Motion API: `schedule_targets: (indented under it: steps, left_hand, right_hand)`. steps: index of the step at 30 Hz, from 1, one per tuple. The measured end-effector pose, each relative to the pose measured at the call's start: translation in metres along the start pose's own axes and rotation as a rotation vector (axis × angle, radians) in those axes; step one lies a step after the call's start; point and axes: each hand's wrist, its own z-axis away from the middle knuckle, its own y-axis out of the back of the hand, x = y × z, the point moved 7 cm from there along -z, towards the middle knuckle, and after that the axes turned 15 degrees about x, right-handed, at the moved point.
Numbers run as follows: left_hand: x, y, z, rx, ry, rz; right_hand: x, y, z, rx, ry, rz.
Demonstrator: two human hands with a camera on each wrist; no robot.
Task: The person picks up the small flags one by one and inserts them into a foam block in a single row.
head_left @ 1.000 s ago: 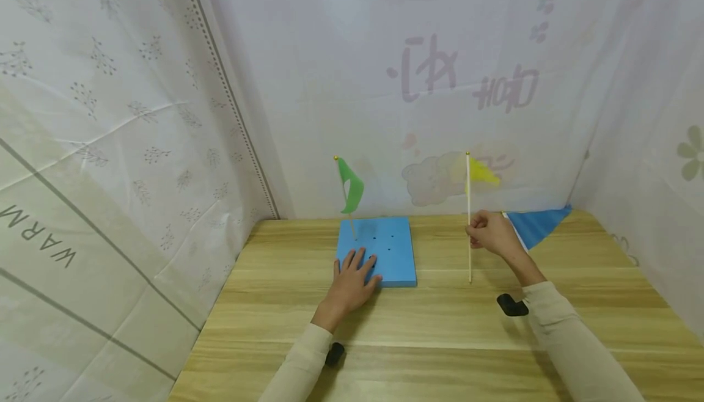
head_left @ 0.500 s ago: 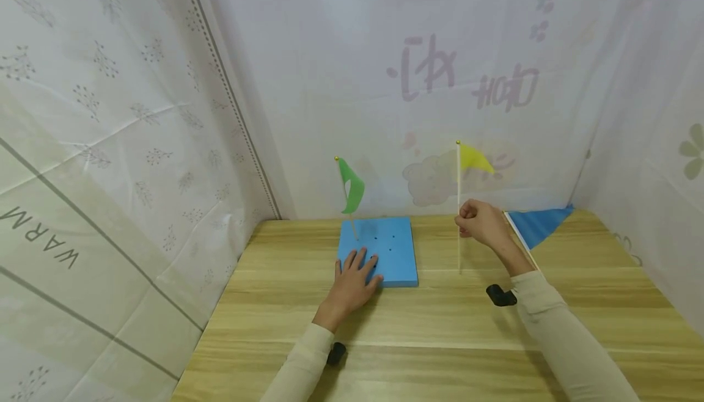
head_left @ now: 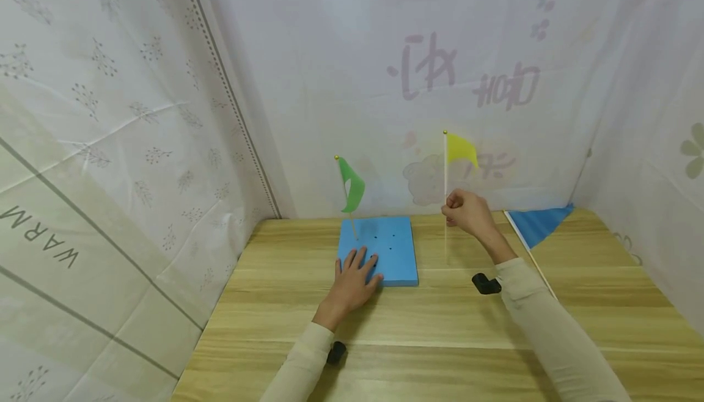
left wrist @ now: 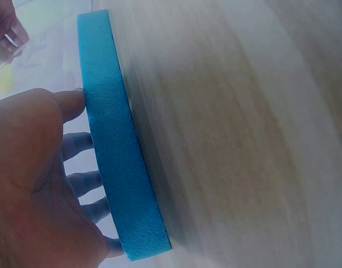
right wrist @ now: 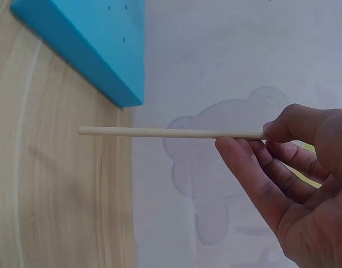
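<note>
My left hand (head_left: 352, 283) rests with spread fingers on the near left part of a blue foam block (head_left: 400, 264) dotted with small holes. A green flag (head_left: 354, 191) on a thin stick stands in the block's far left part, leaning slightly. To the right of the block, my right hand (head_left: 467, 211) pinches the stick of a yellow flag (head_left: 461, 148) between thumb and fingers, holding it upright. In the right wrist view the bare lower end of the wooden stick (right wrist: 148, 132) points down toward the table, clear of it.
A blue triangular flag (head_left: 539, 226) lies on the wooden table (head_left: 418, 328) at the right, its stick running toward my right forearm. Printed cloth (head_left: 341, 84) hangs behind the table and along both sides.
My right hand has carried the yellow flag left and upward, closer to the foam block, uncovering more of the lying blue flag's stick. My left hand stays where it was.
</note>
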Motion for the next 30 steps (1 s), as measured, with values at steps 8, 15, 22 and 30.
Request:
schedule_targets:
  steps: [8,15,22,30]
  left_hand:
    - [0.002,0.002,0.000,-0.006,-0.006,0.005]
    - [0.000,0.000,-0.002,-0.004,-0.005,0.006]
    - [0.002,0.005,-0.001,0.010,-0.009,0.034]
    - [0.003,0.005,-0.001,0.013,-0.013,0.031]
  right_hand:
    - [-0.010,-0.008,-0.006,-0.011,-0.006,-0.018]
    - [-0.019,-0.016,-0.010,-0.012,0.003,-0.054]
    - [-0.031,-0.029,-0.013,-0.028,0.019,-0.105]
    - [-0.048,-0.039,-0.014,-0.039,0.031,-0.128]
